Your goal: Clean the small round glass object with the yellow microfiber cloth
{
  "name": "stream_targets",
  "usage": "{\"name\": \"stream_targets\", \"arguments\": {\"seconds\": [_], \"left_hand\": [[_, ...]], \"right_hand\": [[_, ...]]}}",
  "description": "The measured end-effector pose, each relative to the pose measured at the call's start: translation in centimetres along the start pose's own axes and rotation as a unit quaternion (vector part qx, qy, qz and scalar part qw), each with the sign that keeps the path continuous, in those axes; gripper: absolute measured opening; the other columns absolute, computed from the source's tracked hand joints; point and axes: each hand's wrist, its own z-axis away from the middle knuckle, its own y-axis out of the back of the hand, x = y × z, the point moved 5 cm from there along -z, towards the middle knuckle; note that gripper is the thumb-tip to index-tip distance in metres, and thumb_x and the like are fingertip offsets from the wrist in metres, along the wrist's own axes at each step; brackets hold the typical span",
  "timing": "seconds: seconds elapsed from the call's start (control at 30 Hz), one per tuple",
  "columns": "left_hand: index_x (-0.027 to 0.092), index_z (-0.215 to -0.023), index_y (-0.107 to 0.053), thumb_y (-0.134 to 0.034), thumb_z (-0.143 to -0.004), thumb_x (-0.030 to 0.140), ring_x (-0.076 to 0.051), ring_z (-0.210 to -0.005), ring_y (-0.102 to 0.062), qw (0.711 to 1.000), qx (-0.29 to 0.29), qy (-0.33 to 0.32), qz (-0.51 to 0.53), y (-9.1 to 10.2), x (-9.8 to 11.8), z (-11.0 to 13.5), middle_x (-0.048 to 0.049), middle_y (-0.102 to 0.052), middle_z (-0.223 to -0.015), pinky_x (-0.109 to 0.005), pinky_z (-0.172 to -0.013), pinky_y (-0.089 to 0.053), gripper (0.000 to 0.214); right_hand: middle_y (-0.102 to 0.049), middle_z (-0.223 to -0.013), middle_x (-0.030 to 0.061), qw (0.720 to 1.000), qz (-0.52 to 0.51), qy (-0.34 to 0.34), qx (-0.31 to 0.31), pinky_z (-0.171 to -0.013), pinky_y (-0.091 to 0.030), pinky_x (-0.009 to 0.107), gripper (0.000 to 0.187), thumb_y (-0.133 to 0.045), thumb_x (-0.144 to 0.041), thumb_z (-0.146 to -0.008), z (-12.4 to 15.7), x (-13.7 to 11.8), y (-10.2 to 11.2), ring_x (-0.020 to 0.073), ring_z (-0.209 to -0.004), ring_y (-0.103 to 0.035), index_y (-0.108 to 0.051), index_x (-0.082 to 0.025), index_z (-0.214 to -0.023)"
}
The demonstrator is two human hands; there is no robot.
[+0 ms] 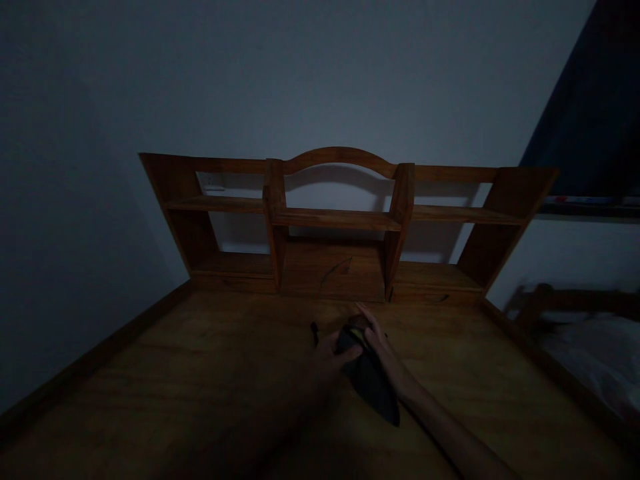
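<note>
In dim light, a dark grey pouch-like item [373,387] is held between my hands above the wooden desk top [225,380]. It tapers to a tip that points down and toward me, and a yellowish-green patch shows at its upper end. My left hand [333,353] grips its upper left side, with the thumb lying across it. Along the right edge lies my right hand [381,347], its fingers reaching over the top end. What exactly the item is, the darkness hides. Just left of the hands, a small black object [314,328] rests on the desk.
Behind the desk stands a wooden shelf unit [337,219] against the wall. A thin dark cord [336,268] lies in its middle compartment. Raised edges border the desk, and a pale plastic-like bundle [600,353] sits beyond the right one. A dark curtain [595,113] hangs upper right.
</note>
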Motion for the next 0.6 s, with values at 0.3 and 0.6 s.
{"name": "stream_targets", "arguments": {"seconds": [0.3,0.6], "left_hand": [[0.017,-0.109,-0.063,-0.066,-0.076,0.038,-0.022,-0.094,-0.063,0.971,0.058,-0.037,-0.227,1.0,1.3,0.2,-0.0056,-0.068,-0.103,-0.035,-0.084,-0.049,0.040],[0.018,-0.090,-0.068,-0.072,-0.066,0.044,-0.020,-0.076,-0.063,0.943,0.090,-0.026,-0.320,-0.4,2.7,1.3,-0.0017,-0.069,-0.083,-0.029,-0.069,-0.049,0.035]], "right_hand": [[-0.051,-0.130,0.0004,0.998,-0.022,-0.057,0.001,-0.109,-0.023,0.032,0.042,-0.053,-0.045,-0.090,-0.9,1.9,0.3,0.0182,-0.125,-0.042,-0.048,-0.030,-0.129],[-0.063,-0.108,0.0015,0.994,0.021,-0.061,0.082,-0.095,-0.037,0.031,0.030,-0.054,-0.045,-0.088,-0.3,2.0,0.9,0.0215,-0.104,-0.055,-0.060,-0.025,-0.109]]}}
